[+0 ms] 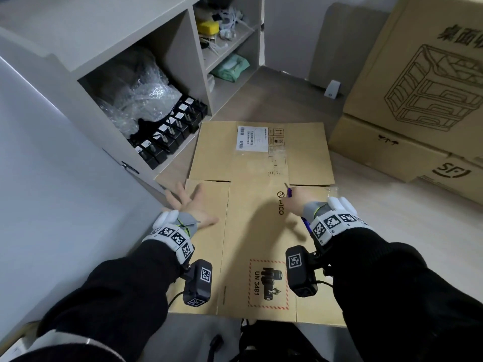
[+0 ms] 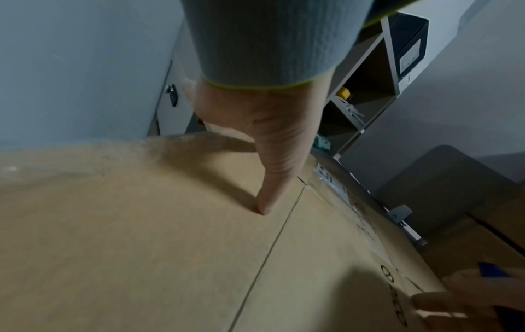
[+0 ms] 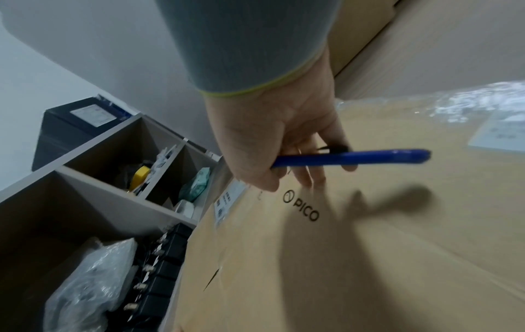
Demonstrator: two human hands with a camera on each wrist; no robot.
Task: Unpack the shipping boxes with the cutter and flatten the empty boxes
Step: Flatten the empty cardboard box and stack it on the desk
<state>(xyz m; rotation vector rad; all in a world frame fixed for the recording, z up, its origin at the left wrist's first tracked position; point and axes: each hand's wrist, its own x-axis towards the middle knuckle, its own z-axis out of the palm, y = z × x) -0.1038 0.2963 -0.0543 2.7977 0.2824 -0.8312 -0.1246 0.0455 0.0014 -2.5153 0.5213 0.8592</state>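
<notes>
Already the flattened box lies on the floor, just near of the shelf unit. The left hand presses it with splayed fingers; the right hand grips the blue cutter. The cardboard looks light and stiff, probably floppy along its creases, so lift it by an outer edge.

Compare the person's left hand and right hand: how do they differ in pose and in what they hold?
The left hand is spread flat with straight fingers on the flattened box; the right hand is curled. The left hand holds nothing; the right hand grips the blue cutter. Both are over the same cardboard and wear grey cuffs.
</notes>
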